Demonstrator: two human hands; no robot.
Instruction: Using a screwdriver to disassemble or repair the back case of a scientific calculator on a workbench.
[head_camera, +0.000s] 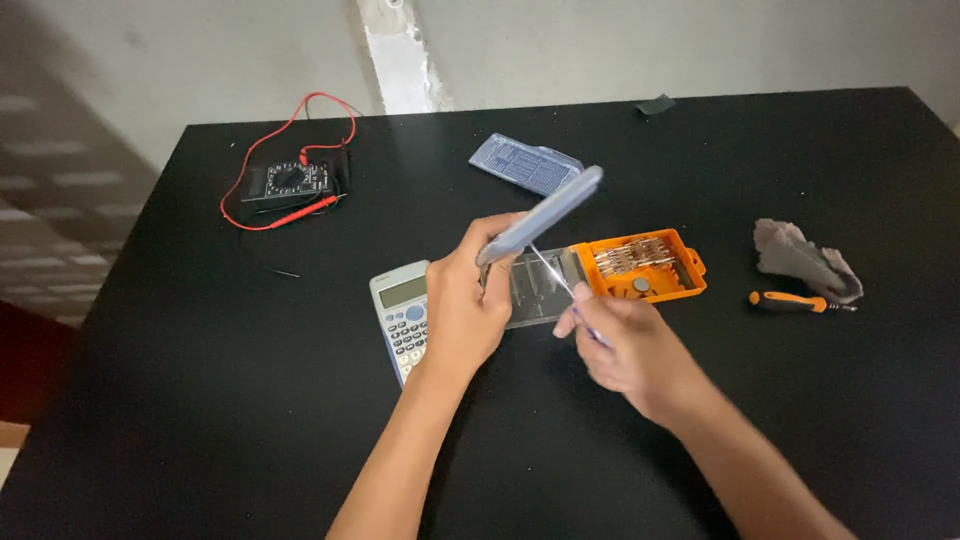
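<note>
My left hand (462, 310) grips a flat grey-blue device (545, 212) and holds it tilted above the black table (200, 400). My right hand (625, 345) pinches a thin metal tool (556, 274) whose tip points up toward the device's lower edge. Just behind the hands lies an orange bit case (645, 266) with its clear lid (535, 290) swung open to the left. A grey calculator (400, 315) lies flat beside my left wrist.
A black multimeter (290, 180) with red leads sits at the far left. A grey-blue back cover (525, 163) lies at the far centre. An orange-handled screwdriver (795, 302) and a crumpled grey cloth (805, 258) lie on the right.
</note>
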